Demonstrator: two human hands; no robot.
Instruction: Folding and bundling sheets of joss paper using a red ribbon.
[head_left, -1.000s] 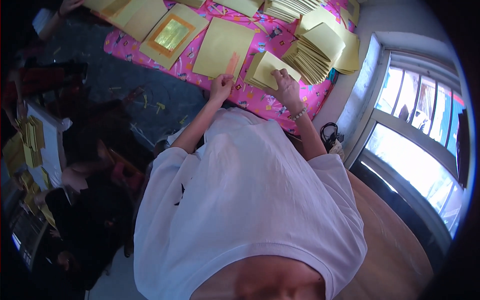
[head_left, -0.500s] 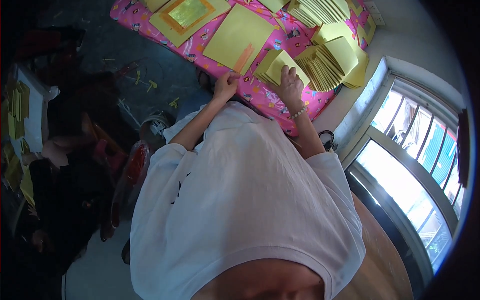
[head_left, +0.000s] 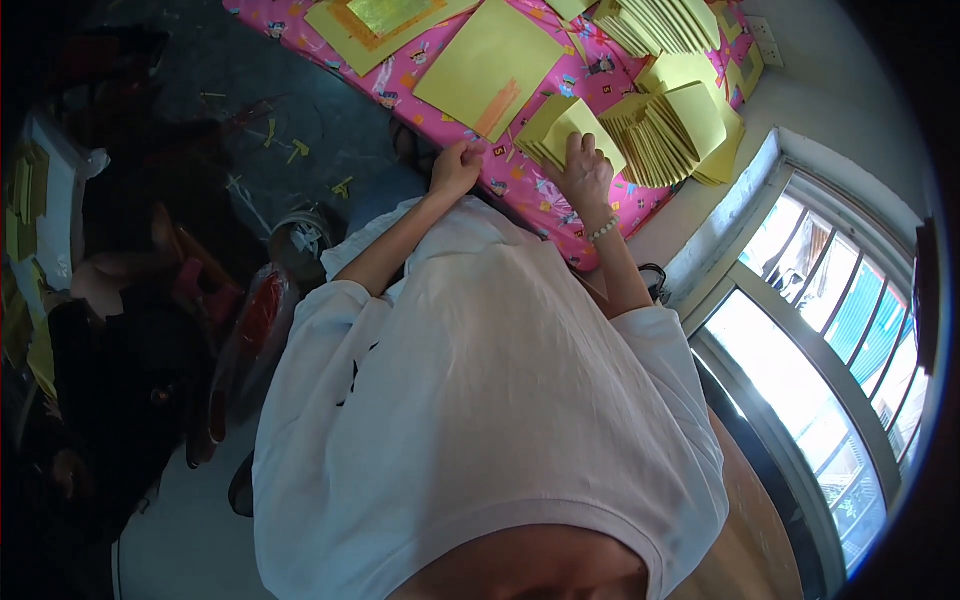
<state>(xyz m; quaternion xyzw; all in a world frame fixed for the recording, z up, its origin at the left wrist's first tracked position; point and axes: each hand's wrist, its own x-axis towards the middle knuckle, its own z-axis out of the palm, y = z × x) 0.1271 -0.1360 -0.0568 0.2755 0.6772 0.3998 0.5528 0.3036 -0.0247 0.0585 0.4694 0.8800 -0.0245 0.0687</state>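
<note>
My right hand, with a beaded bracelet at its wrist, rests with bent fingers on the near corner of a small stack of folded yellow paper. Its fingertips press on the top piece, and the thumb is mostly hidden. At the table's near edge, my left hand is closed with curled fingers; whether anything is in it does not show. Just beyond it lies a large flat yellow sheet with an orange smeared strip at its near corner. A fanned row of folded yellow pieces stands right of my right hand.
A pink patterned cloth covers the table. More yellow stacks stand at the back, beside an orange-bordered sheet. A barred window is at the right. Another person sits at the left; yellow scraps litter the floor.
The view has shifted slightly, so the table sits a little higher and further right. Both hands keep nearly the same places and poses, the right one still on the small stack.
</note>
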